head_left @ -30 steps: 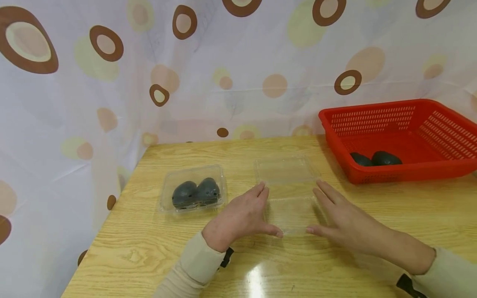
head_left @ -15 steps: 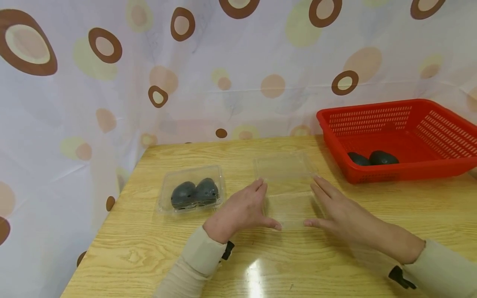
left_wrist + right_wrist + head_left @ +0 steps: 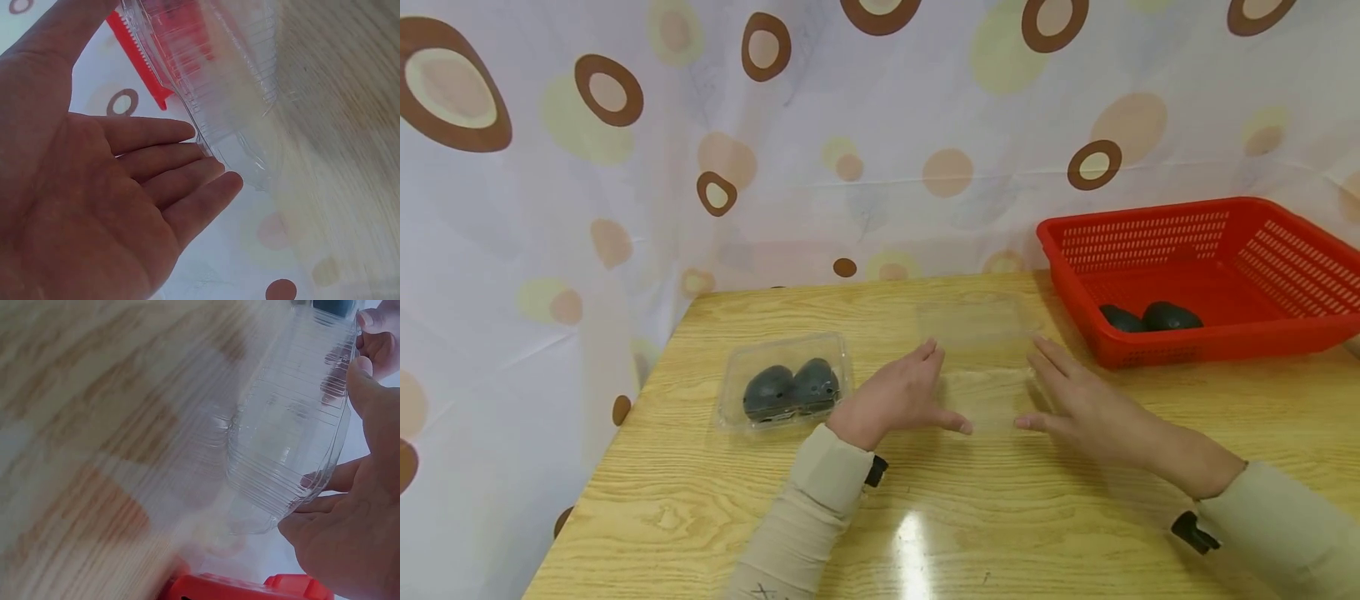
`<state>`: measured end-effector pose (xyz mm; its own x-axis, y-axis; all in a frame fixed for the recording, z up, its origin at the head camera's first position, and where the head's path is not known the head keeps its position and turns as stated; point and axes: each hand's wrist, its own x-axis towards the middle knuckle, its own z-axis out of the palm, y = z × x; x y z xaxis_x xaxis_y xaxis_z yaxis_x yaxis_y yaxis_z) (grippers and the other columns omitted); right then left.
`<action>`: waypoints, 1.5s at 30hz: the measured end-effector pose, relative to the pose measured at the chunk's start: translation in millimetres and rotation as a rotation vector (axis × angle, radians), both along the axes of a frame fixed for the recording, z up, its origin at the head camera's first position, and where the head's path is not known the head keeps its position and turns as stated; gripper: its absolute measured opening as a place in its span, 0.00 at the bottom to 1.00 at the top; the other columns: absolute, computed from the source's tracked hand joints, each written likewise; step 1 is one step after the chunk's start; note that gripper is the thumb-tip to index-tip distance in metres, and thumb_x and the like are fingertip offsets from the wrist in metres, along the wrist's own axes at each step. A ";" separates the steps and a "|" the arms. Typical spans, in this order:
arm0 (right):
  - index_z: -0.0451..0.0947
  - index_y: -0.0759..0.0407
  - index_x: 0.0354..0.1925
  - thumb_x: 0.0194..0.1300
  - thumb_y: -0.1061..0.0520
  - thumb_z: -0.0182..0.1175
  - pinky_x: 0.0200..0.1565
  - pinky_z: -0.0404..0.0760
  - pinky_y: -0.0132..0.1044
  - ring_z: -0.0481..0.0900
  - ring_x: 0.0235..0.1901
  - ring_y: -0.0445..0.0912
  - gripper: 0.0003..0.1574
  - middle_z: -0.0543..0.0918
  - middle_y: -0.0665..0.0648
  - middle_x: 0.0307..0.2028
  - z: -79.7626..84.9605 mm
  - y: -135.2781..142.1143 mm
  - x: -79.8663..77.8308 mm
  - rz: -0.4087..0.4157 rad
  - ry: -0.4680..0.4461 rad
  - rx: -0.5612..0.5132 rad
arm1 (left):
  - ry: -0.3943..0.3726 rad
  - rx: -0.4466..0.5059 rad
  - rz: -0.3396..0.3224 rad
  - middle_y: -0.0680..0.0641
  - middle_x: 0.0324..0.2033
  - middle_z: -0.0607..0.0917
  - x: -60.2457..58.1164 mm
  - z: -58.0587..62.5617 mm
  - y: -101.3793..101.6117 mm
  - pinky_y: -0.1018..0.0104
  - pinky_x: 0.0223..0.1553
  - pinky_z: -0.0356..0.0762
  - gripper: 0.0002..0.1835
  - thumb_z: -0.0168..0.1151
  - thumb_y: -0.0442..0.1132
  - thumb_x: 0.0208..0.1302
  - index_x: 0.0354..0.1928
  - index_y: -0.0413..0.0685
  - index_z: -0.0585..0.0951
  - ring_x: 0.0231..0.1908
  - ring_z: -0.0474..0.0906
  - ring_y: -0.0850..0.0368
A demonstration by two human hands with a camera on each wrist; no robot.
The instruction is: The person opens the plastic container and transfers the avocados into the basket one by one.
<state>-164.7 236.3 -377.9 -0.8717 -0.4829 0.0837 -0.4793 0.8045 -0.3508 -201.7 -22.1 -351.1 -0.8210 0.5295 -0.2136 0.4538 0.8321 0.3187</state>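
Between the two hands, near the middle of the pale, streaky wood-grain table (image 3: pixel 715 517), sits a container (image 3: pixel 985 398) of thin, clear plastic, its walls finely ribbed and its corners rounded. Its flat lid (image 3: pixel 973 321) spreads open on the far side; whether the base touches the wood is hard to tell. The left hand (image 3: pixel 898 396) has its thumb wide of four nearly straight fingers, whose tips meet the rim. Opposite, the right hand (image 3: pixel 1093 417) mirrors it, fingers long and only slightly bent along the side wall, thumb set apart at the near corner; neither wraps round the plastic. Off to the left, a matching box (image 3: pixel 760 357) encloses two smooth, dark, egg-shaped fruits (image 3: pixel 769 392). Across to the right, a glossy red basket (image 3: pixel 1225 343) with slotted walls holds two more dark fruits (image 3: pixel 1171 316). Behind hangs softly creased fabric (image 3: pixel 895 108) printed with brown rings and pastel ovals.
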 end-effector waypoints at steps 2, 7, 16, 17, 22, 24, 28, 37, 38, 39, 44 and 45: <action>0.48 0.73 0.75 0.66 0.33 0.58 0.67 0.63 0.66 0.53 0.73 0.70 0.61 0.45 0.72 0.77 -0.2 2.2 -3.3 -0.011 -0.012 -0.012 | -0.017 0.006 0.006 0.42 0.79 0.49 -5.2 -0.1 3.1 0.58 0.72 0.63 0.60 0.70 0.65 0.54 0.78 0.40 0.52 0.76 0.53 0.50; 0.46 0.73 0.76 0.66 0.34 0.59 0.66 0.60 0.69 0.48 0.74 0.70 0.61 0.45 0.73 0.77 -0.4 8.2 -9.8 -0.035 -0.025 -0.040 | -0.058 0.040 0.020 0.44 0.79 0.48 -17.3 -1.9 10.6 0.58 0.74 0.60 0.59 0.70 0.63 0.55 0.78 0.42 0.51 0.78 0.50 0.52; 0.52 0.77 0.73 0.69 0.37 0.59 0.65 0.61 0.70 0.50 0.73 0.71 0.56 0.49 0.77 0.74 -3.0 12.7 -20.0 -0.076 -0.001 -0.054 | -0.080 0.048 0.037 0.47 0.80 0.43 -33.4 -1.7 19.6 0.57 0.74 0.60 0.59 0.70 0.63 0.57 0.79 0.47 0.48 0.78 0.48 0.52; 0.52 0.77 0.73 0.69 0.38 0.59 0.66 0.60 0.69 0.49 0.73 0.71 0.56 0.49 0.77 0.74 -2.4 12.5 -20.4 -0.087 -0.004 -0.055 | -0.081 0.056 0.039 0.47 0.80 0.43 -34.8 -1.8 20.2 0.57 0.74 0.60 0.58 0.69 0.63 0.57 0.79 0.47 0.48 0.78 0.48 0.52; 0.52 0.77 0.73 0.70 0.36 0.56 0.67 0.58 0.69 0.48 0.74 0.71 0.56 0.50 0.78 0.74 -2.1 12.1 -24.1 -0.144 -0.017 -0.038 | -0.078 0.111 0.019 0.46 0.80 0.41 -41.7 -4.3 20.3 0.57 0.76 0.56 0.57 0.67 0.61 0.60 0.80 0.47 0.45 0.79 0.42 0.53; 0.51 0.77 0.73 0.71 0.35 0.55 0.68 0.57 0.69 0.48 0.74 0.72 0.56 0.50 0.79 0.73 -2.6 11.4 -25.6 -0.159 -0.025 -0.032 | -0.078 0.129 0.011 0.46 0.80 0.39 -43.9 -6.0 19.5 0.57 0.77 0.53 0.57 0.66 0.61 0.61 0.80 0.47 0.43 0.79 0.39 0.53; 0.47 0.77 0.74 0.73 0.36 0.53 0.68 0.56 0.69 0.48 0.73 0.73 0.56 0.49 0.80 0.73 -2.6 9.3 -27.5 -0.177 -0.034 -0.039 | -0.073 0.152 -0.006 0.45 0.80 0.37 -46.6 -9.2 18.5 0.58 0.77 0.51 0.55 0.63 0.60 0.65 0.80 0.48 0.40 0.79 0.36 0.54; 0.44 0.72 0.76 0.74 0.41 0.55 0.67 0.59 0.70 0.52 0.71 0.74 0.53 0.51 0.80 0.73 -4.6 8.5 -30.0 -0.198 -0.010 -0.067 | 0.069 0.076 -0.084 0.40 0.79 0.39 -42.7 -13.6 20.9 0.61 0.74 0.58 0.48 0.53 0.59 0.71 0.79 0.41 0.43 0.79 0.43 0.51; 0.43 0.72 0.76 0.74 0.41 0.54 0.67 0.58 0.70 0.52 0.72 0.74 0.53 0.50 0.80 0.73 -4.6 8.7 -29.8 -0.203 -0.015 -0.067 | 0.095 0.065 -0.092 0.39 0.79 0.41 -41.7 -14.2 21.6 0.61 0.74 0.59 0.48 0.52 0.59 0.72 0.79 0.40 0.43 0.78 0.44 0.50; 0.43 0.72 0.76 0.74 0.42 0.54 0.67 0.58 0.70 0.51 0.72 0.74 0.53 0.50 0.80 0.73 -4.6 8.9 -29.8 -0.207 -0.017 -0.066 | 0.116 0.062 -0.098 0.38 0.79 0.43 -40.7 -14.7 22.3 0.61 0.73 0.60 0.47 0.52 0.59 0.72 0.79 0.39 0.45 0.78 0.46 0.50; 0.48 0.75 0.74 0.75 0.45 0.54 0.69 0.55 0.69 0.48 0.74 0.72 0.49 0.50 0.78 0.74 -3.3 7.9 -28.4 -0.220 -0.021 -0.043 | 0.163 0.074 -0.099 0.37 0.78 0.46 -36.8 -16.8 24.7 0.61 0.74 0.60 0.48 0.51 0.61 0.71 0.79 0.40 0.45 0.78 0.47 0.49; 0.49 0.76 0.74 0.75 0.46 0.54 0.69 0.54 0.68 0.47 0.74 0.71 0.47 0.51 0.78 0.74 -2.8 7.3 -27.7 -0.219 -0.016 -0.040 | 0.161 0.082 -0.094 0.38 0.79 0.46 -36.1 -16.8 24.7 0.60 0.74 0.59 0.48 0.51 0.62 0.70 0.79 0.41 0.45 0.78 0.47 0.49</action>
